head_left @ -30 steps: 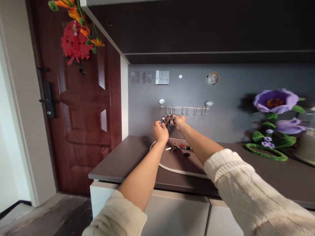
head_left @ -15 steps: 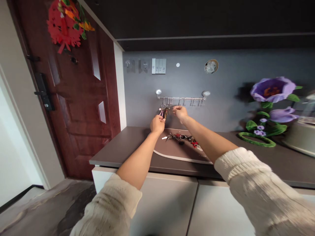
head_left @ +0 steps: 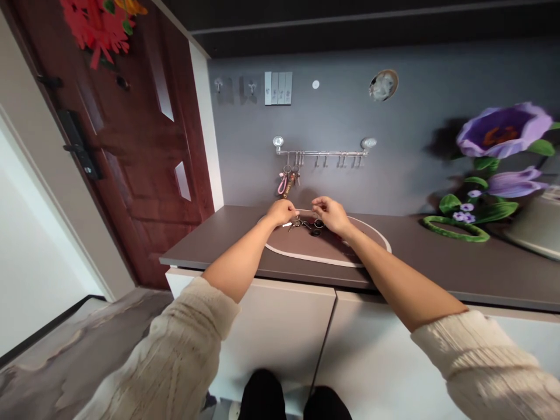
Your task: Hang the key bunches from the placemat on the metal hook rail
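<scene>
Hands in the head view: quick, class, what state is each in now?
Left hand: fingers curled near the keys; cannot tell whether it holds anything.
Right hand: loosely open, nothing visibly held.

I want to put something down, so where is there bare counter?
The counter is bare between its left edge and the mat, and between the mat and the flower. The mat's near left part is free too. It's crowded farther back, where keys lie between the left hand and right hand.
</scene>
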Demonstrator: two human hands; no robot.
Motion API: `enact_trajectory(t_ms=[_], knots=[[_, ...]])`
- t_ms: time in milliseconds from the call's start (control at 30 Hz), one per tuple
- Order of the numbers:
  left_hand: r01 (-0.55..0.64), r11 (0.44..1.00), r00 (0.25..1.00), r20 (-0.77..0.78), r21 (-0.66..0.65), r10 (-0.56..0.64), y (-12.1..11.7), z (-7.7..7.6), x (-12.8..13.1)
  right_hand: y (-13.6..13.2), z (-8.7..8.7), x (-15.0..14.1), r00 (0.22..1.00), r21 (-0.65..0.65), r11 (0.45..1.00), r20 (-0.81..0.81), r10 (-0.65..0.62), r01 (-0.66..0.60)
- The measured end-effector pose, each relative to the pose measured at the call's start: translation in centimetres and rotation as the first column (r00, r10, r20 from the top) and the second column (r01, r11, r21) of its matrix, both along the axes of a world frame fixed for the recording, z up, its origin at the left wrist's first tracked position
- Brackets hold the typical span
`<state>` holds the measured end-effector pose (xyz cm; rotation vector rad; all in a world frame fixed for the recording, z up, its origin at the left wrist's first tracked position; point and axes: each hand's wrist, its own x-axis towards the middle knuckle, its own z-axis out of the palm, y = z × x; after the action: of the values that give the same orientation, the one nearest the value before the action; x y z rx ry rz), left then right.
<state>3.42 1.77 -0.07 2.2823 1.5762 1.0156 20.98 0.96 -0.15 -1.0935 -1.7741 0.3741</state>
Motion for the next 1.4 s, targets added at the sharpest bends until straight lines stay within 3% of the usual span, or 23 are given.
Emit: enact_trajectory(t_ms=[233, 733, 1100, 1400], knots=[[0.078, 0.993, 0.996, -0.03, -0.084, -0.081, -0.2, -0.1, -0.1, 0.4, -0.6, 0.0, 0.95, 0.006, 1.0, 0.312, -0.03, 0.03], [0.087, 0.993, 0.996, 0.019, -0.076, -0.086, -0.2, 0.2, -0.1, 0.2, -0.3, -0.5, 0.912, -0.014, 0.999, 0.409, -0.038, 0.048], [0.147, 0.986, 0.928, 0.355, -0.078, -0.11, -0.9, 1.0, 0.4, -0.1, -0.1, -0.8, 0.918, 0.032, 0.998, 0.391, -0.063, 0.055], [0.26, 0.964, 0.823, 0.537, -0.063, -0.187, -0.9, 1.2, 0.6, -0.5, 0.4, -1.2, 0.984, 0.043, 0.999, 0.177, -0.005, -0.003]])
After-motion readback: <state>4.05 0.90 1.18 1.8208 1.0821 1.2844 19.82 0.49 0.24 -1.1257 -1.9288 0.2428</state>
